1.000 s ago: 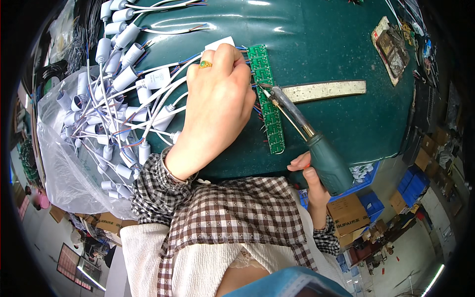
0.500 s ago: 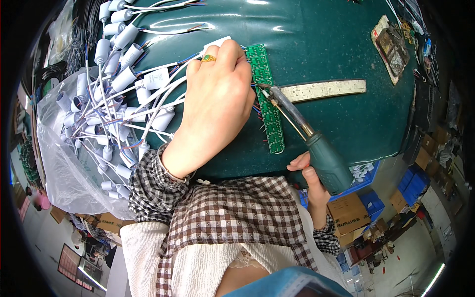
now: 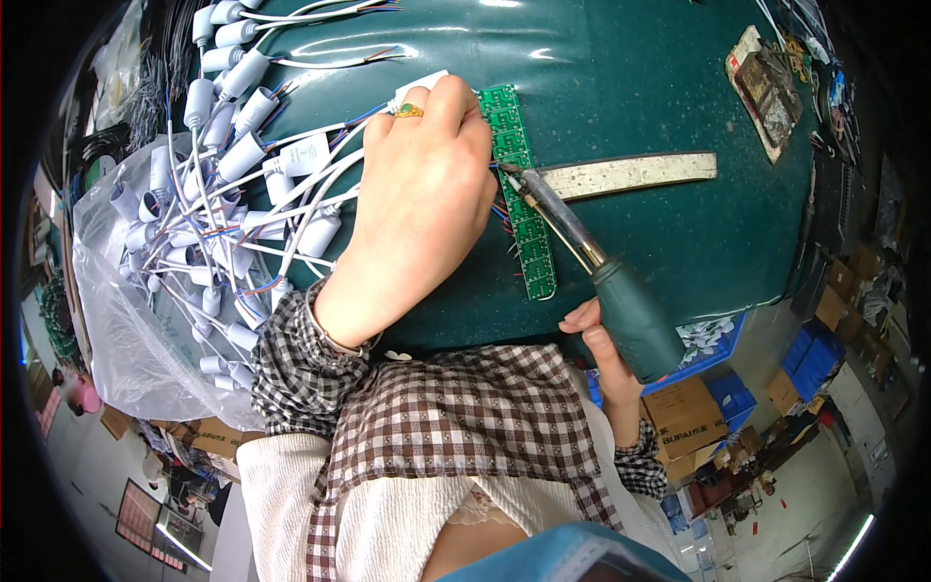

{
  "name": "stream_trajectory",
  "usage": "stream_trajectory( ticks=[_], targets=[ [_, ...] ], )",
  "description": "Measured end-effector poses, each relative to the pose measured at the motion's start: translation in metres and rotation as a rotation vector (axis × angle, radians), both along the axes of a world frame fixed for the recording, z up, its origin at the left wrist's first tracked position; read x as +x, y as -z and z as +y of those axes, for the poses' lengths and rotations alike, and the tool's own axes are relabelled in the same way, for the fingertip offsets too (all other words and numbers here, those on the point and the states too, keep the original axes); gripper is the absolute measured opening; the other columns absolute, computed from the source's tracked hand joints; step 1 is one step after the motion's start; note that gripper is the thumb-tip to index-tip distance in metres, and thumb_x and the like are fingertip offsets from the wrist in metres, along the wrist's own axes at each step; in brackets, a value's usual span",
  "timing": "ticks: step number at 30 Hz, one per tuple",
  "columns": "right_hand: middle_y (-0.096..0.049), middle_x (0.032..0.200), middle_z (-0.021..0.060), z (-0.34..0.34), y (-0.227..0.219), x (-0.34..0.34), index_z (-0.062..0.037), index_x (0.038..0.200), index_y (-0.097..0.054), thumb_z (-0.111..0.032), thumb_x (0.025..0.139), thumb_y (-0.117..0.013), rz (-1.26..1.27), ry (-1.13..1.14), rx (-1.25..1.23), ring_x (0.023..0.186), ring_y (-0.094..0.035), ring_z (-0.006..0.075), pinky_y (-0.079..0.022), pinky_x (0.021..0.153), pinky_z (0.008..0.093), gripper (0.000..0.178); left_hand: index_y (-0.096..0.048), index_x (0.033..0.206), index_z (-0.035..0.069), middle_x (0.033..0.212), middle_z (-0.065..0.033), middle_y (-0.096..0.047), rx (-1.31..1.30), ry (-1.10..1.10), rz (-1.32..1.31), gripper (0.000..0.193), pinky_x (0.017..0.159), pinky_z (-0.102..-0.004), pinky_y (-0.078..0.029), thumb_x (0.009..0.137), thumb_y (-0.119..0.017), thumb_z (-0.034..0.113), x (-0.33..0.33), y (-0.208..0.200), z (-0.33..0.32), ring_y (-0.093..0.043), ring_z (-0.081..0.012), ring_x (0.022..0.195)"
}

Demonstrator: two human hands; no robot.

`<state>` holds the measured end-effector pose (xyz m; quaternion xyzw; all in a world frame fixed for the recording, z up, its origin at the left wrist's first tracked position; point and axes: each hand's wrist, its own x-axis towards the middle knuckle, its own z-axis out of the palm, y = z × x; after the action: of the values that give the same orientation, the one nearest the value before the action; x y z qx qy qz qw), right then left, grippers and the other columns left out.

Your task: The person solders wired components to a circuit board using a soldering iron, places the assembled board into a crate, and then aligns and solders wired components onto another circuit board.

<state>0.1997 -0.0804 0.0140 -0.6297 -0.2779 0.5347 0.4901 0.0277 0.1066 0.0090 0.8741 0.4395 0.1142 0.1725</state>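
A long, narrow green circuit board (image 3: 536, 254) lies on the table, running away from me. My left hand (image 3: 427, 184), a ring on one finger, is closed in a pinch at the board's left edge. Its fingertips are hidden, but a thin wire end comes out from under them onto the board. White cables run in from the left beneath this hand. My right hand (image 3: 609, 354) grips a soldering iron (image 3: 628, 315) with a thick dark green handle. The iron's tip meets the board beside the left fingers, and a thin rod runs along its barrel.
White lamp sockets (image 3: 242, 155) with cables are heaped at the left, partly on a clear plastic bag (image 3: 116, 320). A pale curved strip (image 3: 640, 175) lies right of the board. A soiled soldering stand (image 3: 766, 92) sits far right. Below the table edge are cardboard boxes (image 3: 684, 417).
The soldering iron's handle and my right hand have shifted slightly left and toward me. The tip stays near the same spot on the board. My left hand has hardly moved.
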Motion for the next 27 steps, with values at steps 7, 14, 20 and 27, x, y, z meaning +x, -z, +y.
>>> stream_trajectory(
  ticks=[7, 14, 20, 27],
  targets=[
    [-0.059, 0.089, 0.0136, -0.016, 0.006, 0.004, 0.0051, 0.096, -0.059, -0.016, 0.089, -0.062, -0.302, -0.265, -0.079, 0.088, -0.061, 0.024, -0.057, 0.078, 0.0379, 0.023, -0.061, 0.08, -0.002, 0.097, -0.0117, -0.05, 0.004, 0.008, -0.016, 0.016, 0.071, -0.0403, -0.04, 0.065, -0.065, 0.003, -0.001, 0.001, 0.0, -0.053, -0.0281, 0.088],
    [-0.061, 0.102, 0.0156, 0.0, -0.004, 0.004, 0.0055, 0.113, -0.054, -0.007, 0.084, -0.069, 0.031, -0.008, 0.108, 0.101, -0.063, 0.0276, -0.059, 0.078, 0.0355, 0.035, -0.061, 0.079, -0.003, 0.096, -0.0119, -0.05, 0.016, 0.001, -0.026, 0.016, 0.07, -0.0407, -0.04, 0.065, -0.064, 0.002, -0.001, 0.0, 0.0, -0.053, -0.0284, 0.087],
    [-0.061, 0.098, 0.0217, 0.005, -0.008, 0.002, 0.011, 0.103, -0.057, -0.021, 0.091, -0.057, -0.088, -0.079, 0.098, 0.091, -0.063, 0.0291, -0.06, 0.065, 0.0368, 0.034, -0.059, 0.08, 0.002, 0.095, -0.0083, -0.052, 0.0, -0.022, -0.008, 0.01, 0.07, -0.0406, -0.039, 0.072, -0.065, 0.004, -0.002, 0.001, -0.002, -0.052, -0.0284, 0.091],
    [-0.061, 0.096, 0.0182, 0.005, -0.005, 0.004, 0.0166, 0.125, -0.042, -0.022, 0.092, -0.057, -0.074, -0.027, 0.138, 0.091, -0.063, 0.0281, -0.061, 0.064, 0.0351, 0.052, -0.058, 0.08, 0.001, 0.095, -0.0088, -0.052, 0.0, -0.026, -0.018, 0.01, 0.071, -0.0413, -0.04, 0.073, -0.064, 0.006, 0.0, 0.003, -0.002, -0.053, -0.0285, 0.091]
  ],
)
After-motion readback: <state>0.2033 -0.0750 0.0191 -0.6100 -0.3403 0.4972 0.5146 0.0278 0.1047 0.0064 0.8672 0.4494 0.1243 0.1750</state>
